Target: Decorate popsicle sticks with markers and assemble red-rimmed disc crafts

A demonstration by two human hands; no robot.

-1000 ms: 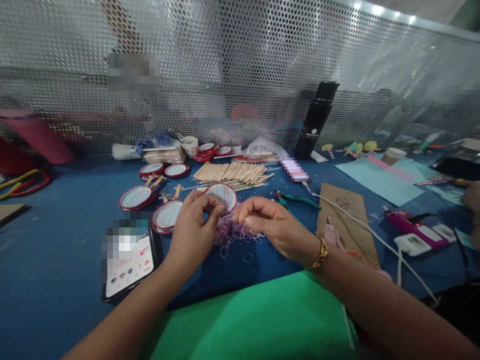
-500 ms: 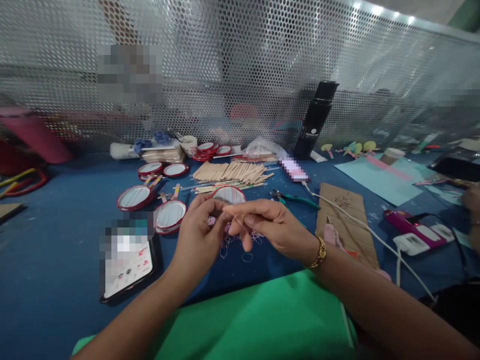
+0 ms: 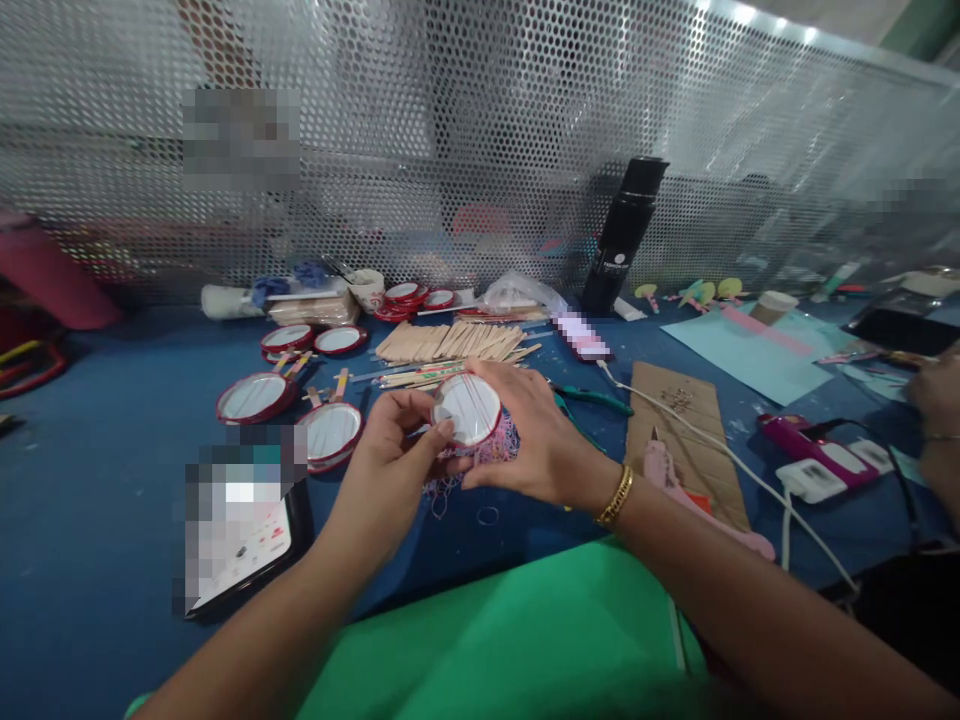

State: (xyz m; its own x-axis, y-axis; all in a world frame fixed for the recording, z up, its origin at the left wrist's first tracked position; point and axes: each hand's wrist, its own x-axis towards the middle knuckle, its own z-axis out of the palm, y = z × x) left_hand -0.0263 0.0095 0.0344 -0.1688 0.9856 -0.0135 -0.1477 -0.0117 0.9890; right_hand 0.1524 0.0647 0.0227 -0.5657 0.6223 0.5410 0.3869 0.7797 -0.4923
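While the left hand (image 3: 397, 450) pinches its lower-left edge, thumb on the face and fingers curled closed at the rim, a round disc (image 3: 472, 410) is held up above the tabletop (image 3: 105, 500), tilted so its face shows. That face is whitish and slightly glossy, ringed by a narrow dark-red rim, with several thin reddish lines running across it and a greyish patch near the thumb. The right hand (image 3: 540, 430) curves half open around the right side, its fingers along the upper-right rim and its thumb lower down, well apart from them; whether it grips anything, I cannot tell. Just below and behind the disc lies a tangled heap of thin pink and purple loops (image 3: 508, 442). Similar red-rimmed discs (image 3: 255, 397) rest to the left.
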